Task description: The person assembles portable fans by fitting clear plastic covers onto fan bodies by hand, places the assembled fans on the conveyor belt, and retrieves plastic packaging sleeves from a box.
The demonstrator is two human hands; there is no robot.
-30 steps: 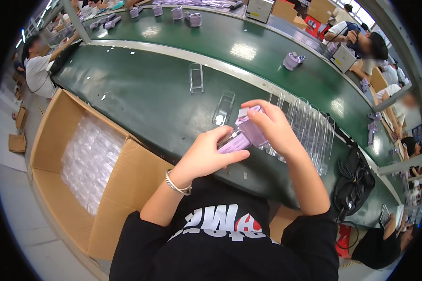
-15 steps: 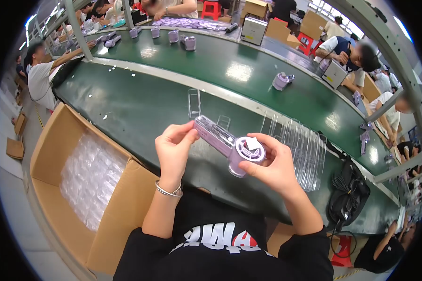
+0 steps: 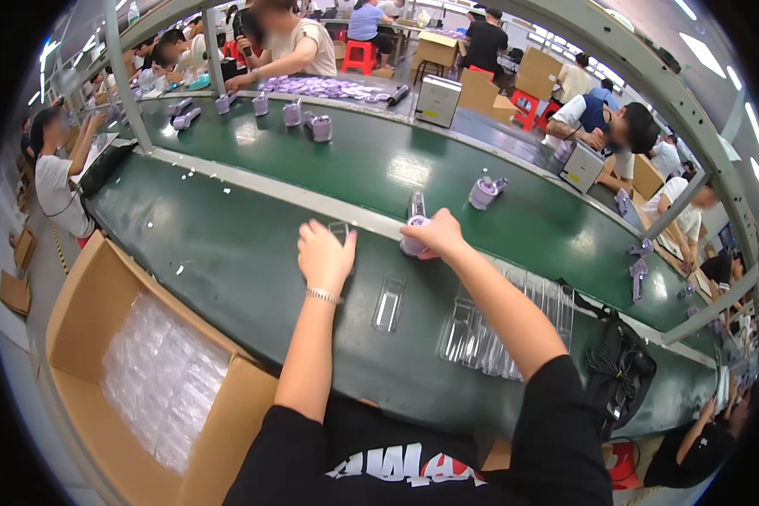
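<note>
My right hand (image 3: 438, 234) reaches out to the rail beside the belt, its fingers closed around the round end of a lilac handheld fan (image 3: 415, 244). The fan's handle points away from me. Over the near work surface, my left hand (image 3: 325, 260) has its thumb and fingers about a small clear plastic tray (image 3: 339, 229), partly hidden by the hand. A second clear plastic tray (image 3: 388, 304) lies flat between my forearms. Right of it, a row of nested clear trays (image 3: 489, 341) is partly covered by my right forearm.
A cardboard box (image 3: 80, 337) of clear plastic pieces stands at the left. Black cables (image 3: 620, 363) lie at the right. Beyond the metal rail (image 3: 287, 199), the green belt (image 3: 371, 169) carries several lilac fans. Co-workers sit along its far side.
My right hand has carried the fan forward to the rail. My left hand has let go of the fan's handle and moved forward to a clear tray. The view has shifted slightly.
</note>
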